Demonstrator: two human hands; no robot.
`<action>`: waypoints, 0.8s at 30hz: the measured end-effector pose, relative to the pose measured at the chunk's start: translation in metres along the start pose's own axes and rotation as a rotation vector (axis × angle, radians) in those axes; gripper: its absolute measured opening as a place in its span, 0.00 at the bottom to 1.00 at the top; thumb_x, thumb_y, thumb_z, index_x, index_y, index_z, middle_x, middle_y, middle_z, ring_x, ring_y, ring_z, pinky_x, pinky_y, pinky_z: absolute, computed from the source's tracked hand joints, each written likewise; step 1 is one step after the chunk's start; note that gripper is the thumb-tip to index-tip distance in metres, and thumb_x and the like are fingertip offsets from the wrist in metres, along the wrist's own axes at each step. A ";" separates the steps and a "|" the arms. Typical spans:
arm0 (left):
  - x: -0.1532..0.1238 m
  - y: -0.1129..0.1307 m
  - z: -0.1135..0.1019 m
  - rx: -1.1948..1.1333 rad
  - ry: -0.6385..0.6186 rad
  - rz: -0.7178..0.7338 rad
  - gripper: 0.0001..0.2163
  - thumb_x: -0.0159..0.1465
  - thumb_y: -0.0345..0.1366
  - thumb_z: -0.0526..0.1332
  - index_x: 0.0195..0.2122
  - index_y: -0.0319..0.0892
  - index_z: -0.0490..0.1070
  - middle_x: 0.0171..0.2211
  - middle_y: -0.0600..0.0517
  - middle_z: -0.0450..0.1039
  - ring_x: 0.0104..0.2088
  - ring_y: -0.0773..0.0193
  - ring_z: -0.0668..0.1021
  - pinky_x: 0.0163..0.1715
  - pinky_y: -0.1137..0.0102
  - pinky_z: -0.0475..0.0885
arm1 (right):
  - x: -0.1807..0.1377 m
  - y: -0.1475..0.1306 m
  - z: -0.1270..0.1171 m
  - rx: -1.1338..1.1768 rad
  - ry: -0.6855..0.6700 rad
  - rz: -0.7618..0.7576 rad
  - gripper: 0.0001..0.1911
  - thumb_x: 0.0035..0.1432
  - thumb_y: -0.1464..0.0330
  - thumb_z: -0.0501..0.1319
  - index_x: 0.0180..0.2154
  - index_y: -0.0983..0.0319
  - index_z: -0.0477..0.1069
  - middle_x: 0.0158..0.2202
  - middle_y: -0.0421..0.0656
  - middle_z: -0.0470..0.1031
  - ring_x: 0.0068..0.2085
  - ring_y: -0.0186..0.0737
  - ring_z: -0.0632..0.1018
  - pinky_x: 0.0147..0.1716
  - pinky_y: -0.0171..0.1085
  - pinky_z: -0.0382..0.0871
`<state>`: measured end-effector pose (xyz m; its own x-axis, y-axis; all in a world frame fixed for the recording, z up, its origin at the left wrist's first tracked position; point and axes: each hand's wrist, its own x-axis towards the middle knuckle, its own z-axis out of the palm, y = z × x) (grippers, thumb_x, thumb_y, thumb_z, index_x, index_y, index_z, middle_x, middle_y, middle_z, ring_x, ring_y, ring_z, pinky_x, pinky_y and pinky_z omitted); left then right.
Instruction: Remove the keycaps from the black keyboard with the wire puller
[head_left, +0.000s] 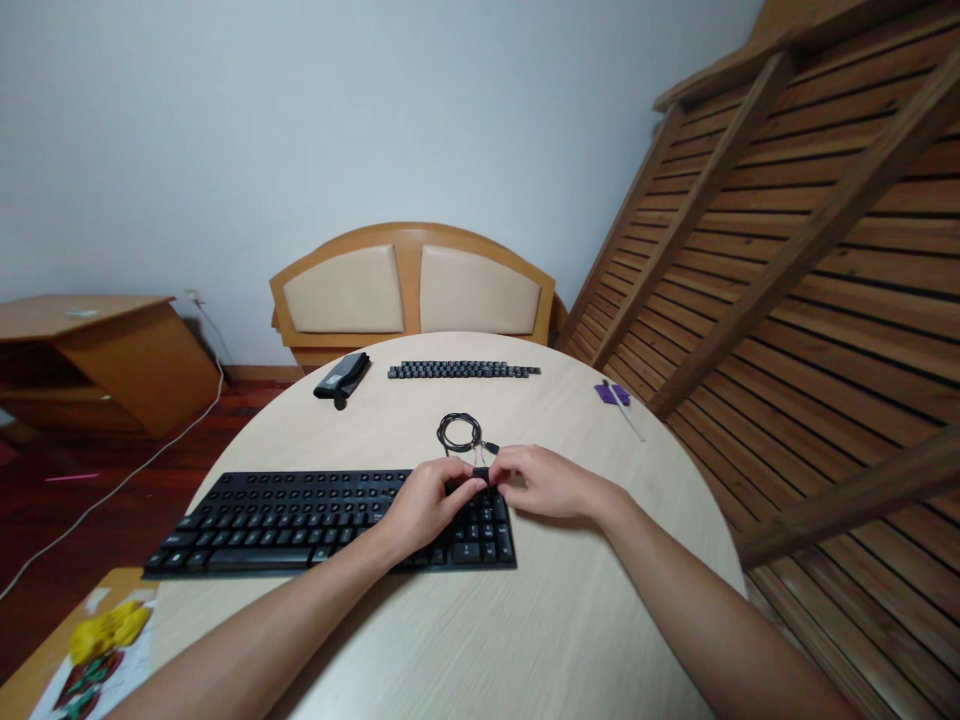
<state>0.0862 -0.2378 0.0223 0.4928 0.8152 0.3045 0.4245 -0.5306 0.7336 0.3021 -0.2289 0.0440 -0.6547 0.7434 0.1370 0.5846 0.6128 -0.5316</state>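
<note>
A black keyboard (pixel 300 558) lies on the round table, with its upper rows stripped of keycaps and showing bare switches. Over its right end, my left hand (pixel 427 508) is closed, thumb and forefinger pinching a small black wire keycap puller (pixel 481 473). Two thin metal wires stick up from the puller, away from me. My right hand (pixel 547 482) meets it from the right, fingertips closed at the puller's other side; whether a keycap is also between them is hidden. Just behind the hands lies the keyboard's coiled black cable (pixel 459 432).
Loose keycaps (pixel 457 370) stand in rows toward the table's far edge. A black pouch (pixel 343 377) lies far left; a purple cloth (pixel 612 394) with a thin white-handled brush-like stick lies at right. A slatted wooden frame (pixel 817 300) leans close by the table's right side.
</note>
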 end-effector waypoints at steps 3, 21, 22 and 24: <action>-0.002 0.004 0.001 0.048 -0.013 0.048 0.10 0.68 0.38 0.58 0.33 0.41 0.75 0.30 0.52 0.76 0.32 0.63 0.74 0.35 0.71 0.65 | -0.001 -0.001 0.001 -0.031 0.016 -0.088 0.07 0.53 0.72 0.64 0.37 0.62 0.75 0.37 0.44 0.76 0.40 0.41 0.75 0.43 0.37 0.66; 0.002 -0.009 0.008 -0.226 0.013 -0.068 0.11 0.69 0.40 0.55 0.31 0.41 0.69 0.30 0.52 0.74 0.32 0.62 0.75 0.36 0.70 0.68 | 0.004 -0.001 0.008 -0.013 0.056 -0.143 0.03 0.55 0.70 0.66 0.34 0.61 0.75 0.39 0.42 0.76 0.44 0.41 0.74 0.48 0.40 0.66; 0.003 -0.011 0.008 -0.239 0.021 -0.077 0.12 0.69 0.40 0.55 0.31 0.40 0.69 0.29 0.52 0.74 0.32 0.62 0.74 0.36 0.70 0.68 | 0.004 -0.001 0.009 -0.010 0.059 -0.139 0.03 0.54 0.71 0.66 0.34 0.61 0.75 0.38 0.42 0.76 0.44 0.41 0.74 0.48 0.40 0.66; 0.004 -0.014 0.008 -0.267 0.038 -0.095 0.13 0.69 0.41 0.54 0.30 0.40 0.68 0.28 0.52 0.73 0.31 0.62 0.74 0.36 0.70 0.68 | 0.005 -0.001 0.009 -0.007 0.066 -0.130 0.04 0.54 0.71 0.66 0.34 0.60 0.74 0.38 0.42 0.76 0.44 0.42 0.74 0.47 0.40 0.66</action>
<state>0.0886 -0.2289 0.0086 0.4295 0.8690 0.2457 0.2498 -0.3758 0.8924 0.2941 -0.2281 0.0370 -0.6924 0.6733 0.2596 0.5000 0.7070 -0.5001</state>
